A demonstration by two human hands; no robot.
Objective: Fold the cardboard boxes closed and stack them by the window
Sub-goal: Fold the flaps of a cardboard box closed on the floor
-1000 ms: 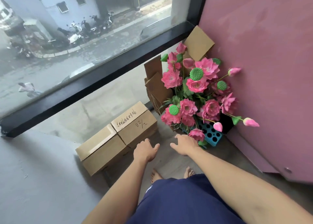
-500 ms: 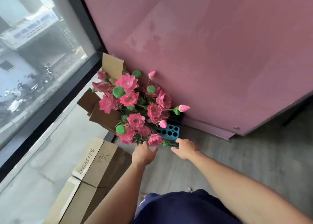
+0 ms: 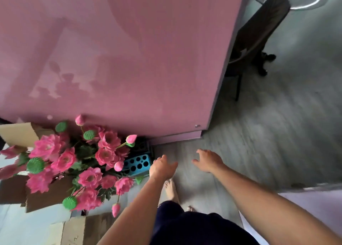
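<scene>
Since the earlier frames the view has swung to the right: the window has left the picture, the pink wall panel (image 3: 129, 59) fills the upper half, and the closed brown cardboard box with handwriting on its lid (image 3: 77, 231) has slid from mid-frame to the bottom left edge. Both hands have moved clear of the flowers and out over the grey wood-grain floor (image 3: 268, 143).

Hand state: the left hand (image 3: 162, 168) and the right hand (image 3: 208, 160) are held out over the floor with fingers loosely spread. Neither grips anything.

Task progress, as a judgement: the closed box at the bottom left, lying on the pale ledge, is finished work. Only a corner of it shows, so the size of the stack cannot be told. An open brown cardboard carton with raised flaps (image 3: 20, 133) stands at the left edge and holds the bunch of pink artificial lotus flowers with green seed pods (image 3: 74, 161); a blue perforated plastic block (image 3: 137, 164) shows beside the blooms. That carton is not folded shut. The turn away from the ledge suggests the person is going for another box; none shows ahead.

Writing: a handwritten mark like "/2" shows on the closed lid at the frame edge; the rest is cut off. No brand or printed label is legible.

Background: a dark chair (image 3: 259, 37) stands at upper right.
</scene>
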